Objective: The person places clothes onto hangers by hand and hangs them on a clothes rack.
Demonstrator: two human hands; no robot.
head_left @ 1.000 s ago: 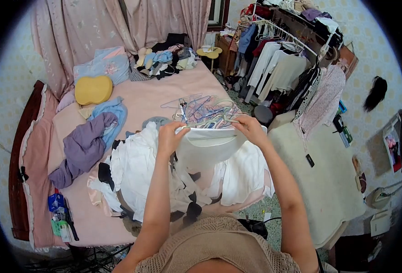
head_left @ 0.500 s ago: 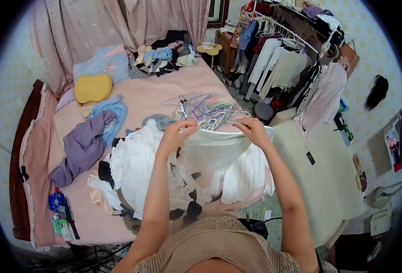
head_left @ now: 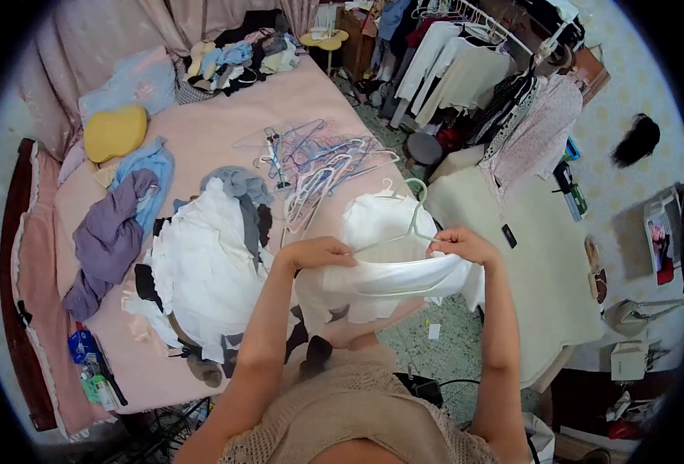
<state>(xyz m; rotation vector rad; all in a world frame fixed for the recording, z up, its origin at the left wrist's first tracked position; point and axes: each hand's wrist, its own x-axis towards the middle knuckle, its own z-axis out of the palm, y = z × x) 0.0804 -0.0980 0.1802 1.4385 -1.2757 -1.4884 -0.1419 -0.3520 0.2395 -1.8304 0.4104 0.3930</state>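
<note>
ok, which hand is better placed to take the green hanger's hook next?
Probably the right hand: it is at one shoulder of the pale green hanger, nearer its hook. The left hand grips the edge of the white garment, farther off.

pink-sheeted bed (head_left: 226, 147) w/ dk wood headbd (head_left: 11, 271), pink curtains (head_left: 125, 31) behind, speckled flr (head_left: 404, 352), patterned wall (head_left: 620, 77) at rt

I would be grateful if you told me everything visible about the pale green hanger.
The pale green hanger looks slim and smooth, perhaps plastic or coated wire. Its curved hook points away from the person, and its two sloping arms run into the white garment. The left hand and right hand hold the cloth, one toward each arm; whether they touch the hanger itself is unclear.
</note>
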